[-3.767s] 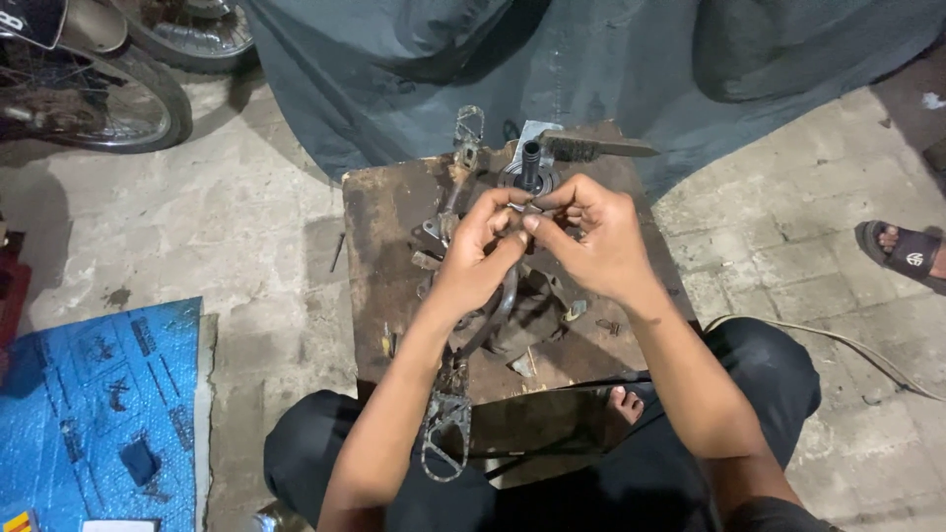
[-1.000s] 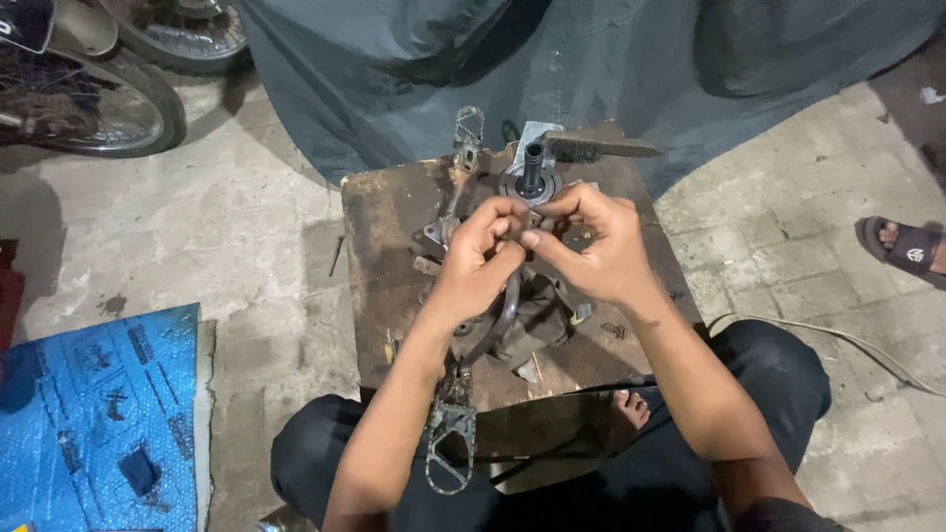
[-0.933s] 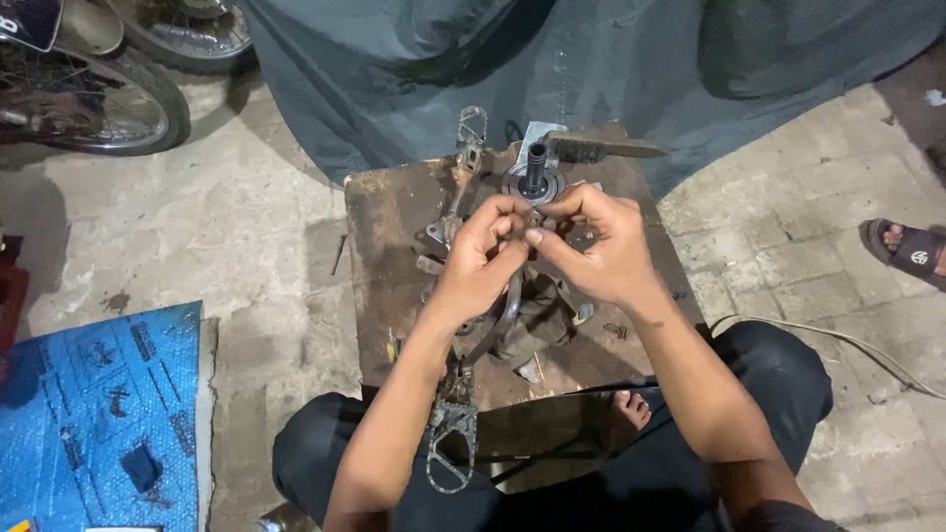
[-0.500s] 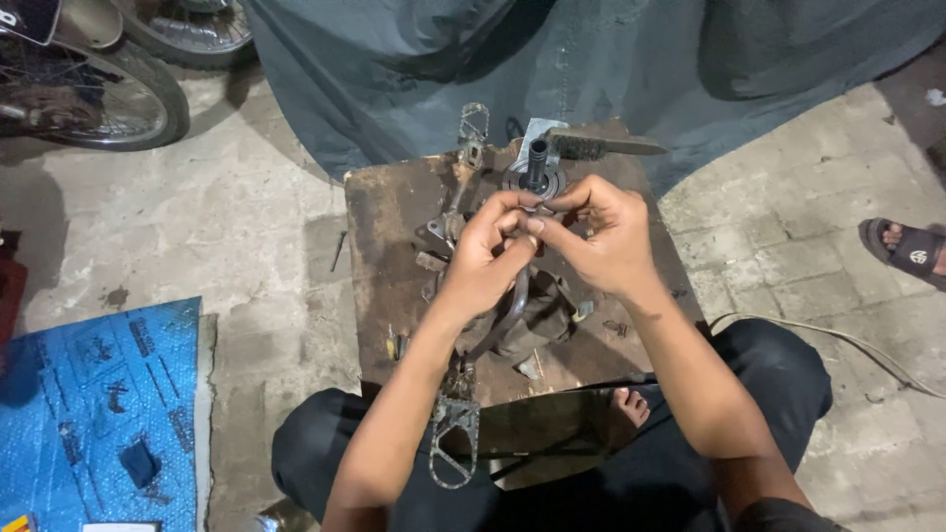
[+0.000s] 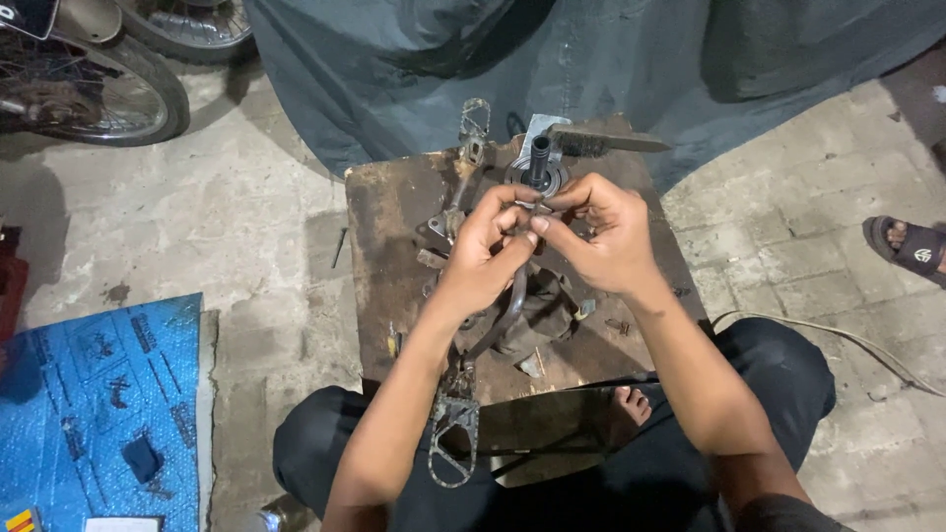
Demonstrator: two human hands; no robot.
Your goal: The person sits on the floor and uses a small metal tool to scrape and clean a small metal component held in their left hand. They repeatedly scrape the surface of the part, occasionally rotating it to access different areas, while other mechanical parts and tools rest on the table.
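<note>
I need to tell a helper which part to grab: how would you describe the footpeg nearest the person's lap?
Start at the rusty brown work board on the floor. Follow the curved bar under the left hand down to the board's near edge. The footpeg hangs there, a toothed metal loop; its twin sits at the far edge.

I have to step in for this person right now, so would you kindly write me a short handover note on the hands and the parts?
Left hand: fingers pinched on a small metal piece, too small to identify, above the upright shaft.
Right hand: pinching the same piece from the other side, fingertips meeting the left's.
Parts: a metal footrest assembly with a curved bar lies across the rusty work block; a brush rests at the far edge.
Done: assembly laid on the block.
Left: the small piece is not yet seated, as far as can be seen.
</note>
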